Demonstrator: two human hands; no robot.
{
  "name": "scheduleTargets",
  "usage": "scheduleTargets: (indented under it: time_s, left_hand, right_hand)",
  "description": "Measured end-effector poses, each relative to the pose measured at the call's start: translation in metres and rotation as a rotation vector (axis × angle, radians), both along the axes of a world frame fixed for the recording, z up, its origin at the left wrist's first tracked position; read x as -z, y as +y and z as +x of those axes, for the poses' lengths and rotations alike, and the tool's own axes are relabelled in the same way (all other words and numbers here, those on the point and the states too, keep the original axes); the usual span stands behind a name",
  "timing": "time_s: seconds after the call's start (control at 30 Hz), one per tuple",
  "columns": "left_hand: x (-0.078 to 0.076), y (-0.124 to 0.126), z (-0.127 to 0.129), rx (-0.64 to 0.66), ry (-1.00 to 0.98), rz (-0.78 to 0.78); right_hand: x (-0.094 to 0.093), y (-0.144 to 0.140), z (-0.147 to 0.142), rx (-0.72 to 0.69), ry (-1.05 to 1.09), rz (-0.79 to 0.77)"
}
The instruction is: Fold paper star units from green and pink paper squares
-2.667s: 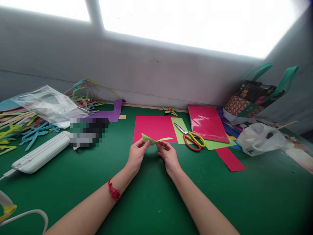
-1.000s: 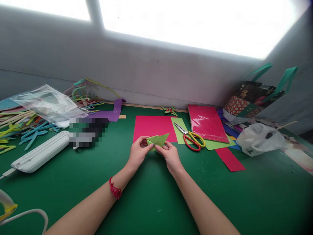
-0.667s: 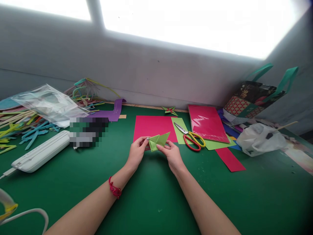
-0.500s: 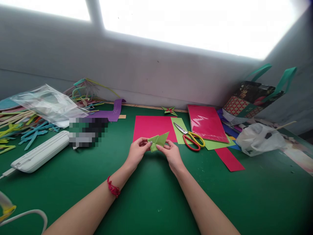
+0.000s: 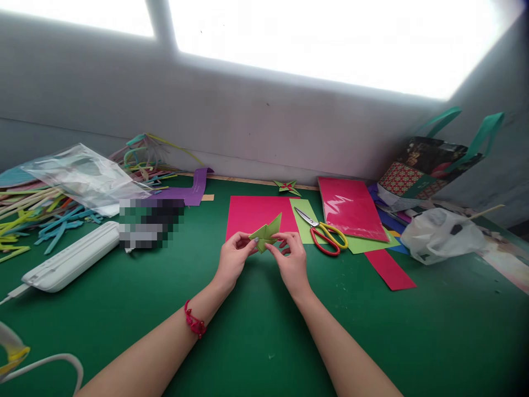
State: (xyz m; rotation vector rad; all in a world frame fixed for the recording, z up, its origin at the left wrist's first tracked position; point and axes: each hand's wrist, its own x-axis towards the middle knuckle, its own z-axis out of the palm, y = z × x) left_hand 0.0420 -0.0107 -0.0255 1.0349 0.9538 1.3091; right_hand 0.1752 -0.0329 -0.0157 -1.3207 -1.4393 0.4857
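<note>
Nearest the camera two bare forearms reach out over the green felt-covered table [image 5: 256, 331], the left one wearing one red cord bracelet [image 5: 194, 324]; the left hand [image 5: 231, 262] and the right hand [image 5: 292, 263] meet above the cloth, fingertips of both pressed together on one small folded piece of lime-green paper [image 5: 266, 234], which is held just clear of the table, one pointed flap standing up; such paper looks very light and thin, stiff only along its creases, easily crumpled or torn, so it is best pinched at the folded edges and corners, as here; just beyond it lies one flat magenta paper sheet [image 5: 256, 214]; to the right one pair of scissors with a red and a yellow handle [image 5: 324, 230] rests on a light-green sheet [image 5: 303, 220]; off to the left sits one long white plastic case [image 5: 70, 259]; further back, one glossy red sleeve of paper [image 5: 351, 207], one small green-and-red paper star [image 5: 288, 187], and at the far right one white plastic bag [image 5: 442, 234].
</note>
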Motion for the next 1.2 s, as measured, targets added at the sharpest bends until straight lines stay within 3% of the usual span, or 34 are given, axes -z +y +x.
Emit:
scheduleTargets:
  time_s: [0.3, 0.8, 1.2]
  left_hand:
    - [0.002, 0.002, -0.002, 0.036, -0.106, -0.125]
    - [0.001, 0.004, -0.004, -0.059, -0.048, -0.026]
    - [-0.006, 0.001, -0.003, 0.033, 0.048, 0.048]
  right_hand:
    - [0.001, 0.002, 0.0, -0.059, 0.026, 0.001]
    - [0.005, 0.005, 0.003, -0.147, 0.156, -0.133]
    - [0.006, 0.005, 0.01, -0.245, 0.082, -0.217]
